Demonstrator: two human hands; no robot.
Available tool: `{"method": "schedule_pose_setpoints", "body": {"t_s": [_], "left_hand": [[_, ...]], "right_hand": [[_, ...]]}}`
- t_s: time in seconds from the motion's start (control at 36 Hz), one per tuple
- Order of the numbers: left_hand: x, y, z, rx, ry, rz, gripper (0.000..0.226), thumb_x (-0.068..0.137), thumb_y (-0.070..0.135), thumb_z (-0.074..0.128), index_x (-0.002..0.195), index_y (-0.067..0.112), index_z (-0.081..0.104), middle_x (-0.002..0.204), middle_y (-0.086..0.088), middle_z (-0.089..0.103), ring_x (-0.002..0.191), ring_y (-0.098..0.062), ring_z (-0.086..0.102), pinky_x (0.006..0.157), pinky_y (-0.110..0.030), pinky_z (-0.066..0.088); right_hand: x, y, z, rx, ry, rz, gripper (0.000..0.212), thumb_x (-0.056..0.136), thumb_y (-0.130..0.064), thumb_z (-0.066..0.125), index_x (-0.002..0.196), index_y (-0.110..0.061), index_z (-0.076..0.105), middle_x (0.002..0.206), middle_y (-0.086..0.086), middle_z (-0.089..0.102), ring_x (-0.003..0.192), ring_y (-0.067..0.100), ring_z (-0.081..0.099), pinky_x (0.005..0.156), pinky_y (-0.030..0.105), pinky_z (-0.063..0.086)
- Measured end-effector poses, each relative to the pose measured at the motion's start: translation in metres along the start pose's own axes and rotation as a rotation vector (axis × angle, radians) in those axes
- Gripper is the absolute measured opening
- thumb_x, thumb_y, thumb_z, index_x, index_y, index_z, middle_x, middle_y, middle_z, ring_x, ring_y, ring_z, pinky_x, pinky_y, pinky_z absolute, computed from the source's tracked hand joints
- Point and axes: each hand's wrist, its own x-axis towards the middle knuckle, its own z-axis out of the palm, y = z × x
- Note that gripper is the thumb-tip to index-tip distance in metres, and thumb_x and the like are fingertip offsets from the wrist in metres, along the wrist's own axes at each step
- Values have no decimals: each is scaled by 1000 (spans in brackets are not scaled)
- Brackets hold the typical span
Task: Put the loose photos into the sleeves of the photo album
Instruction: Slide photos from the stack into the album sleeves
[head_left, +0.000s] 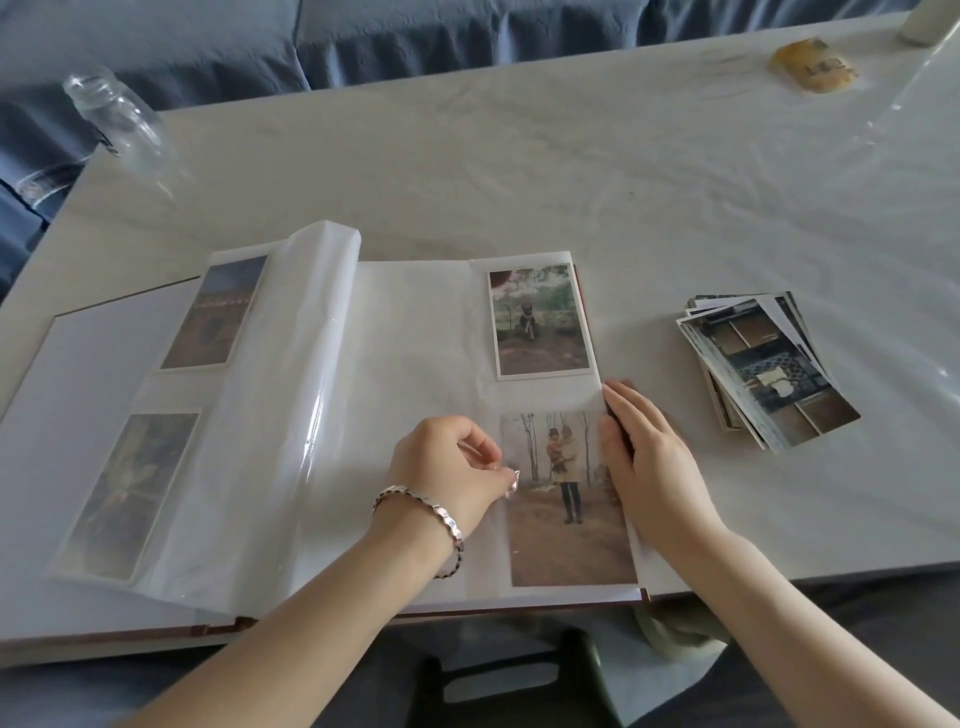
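The photo album (395, 332) lies open on the white table in front of me. Its right page holds an upper photo (540, 322) and a lower photo (569, 519) of people among trees. My left hand (452, 470), with a bracelet on the wrist, pinches the left edge of the lower photo's sleeve. My right hand (652, 457) lies flat with straight fingers against the page's right edge, next to the lower photo. A stack of loose photos (763, 364) sits on the table to the right of the album. Two photos (213, 312) (130, 493) show in the left page.
A clear glass jar (117, 122) lies at the table's back left. A yellowish packet (813, 67) sits at the back right. A blue sofa (415, 36) runs behind the table. A dark stool (509, 670) stands below the front edge.
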Motion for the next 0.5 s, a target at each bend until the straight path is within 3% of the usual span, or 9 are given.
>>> {"method": "schedule_pose_setpoints", "body": {"t_s": [0.36,0.5], "left_hand": [[-3,-2,1,-200,-73,-181,15,69,1,76,67,11,65,65,-5,69,55,-18,68,65,-36,60],[-5,-1,-8,-12,-165,2,15,76,7,72,70,18,64,67,3,67,61,-12,67,67,-26,57]], "right_hand": [[0,-1,-3,38,-24,35,40,99,-21,38,137,-13,45,144,-3,41,131,13,37,102,16,23],[2,-4,-13,76,-90,51,38,97,-17,44,135,-12,47,140,0,45,128,15,41,104,26,34]]}}
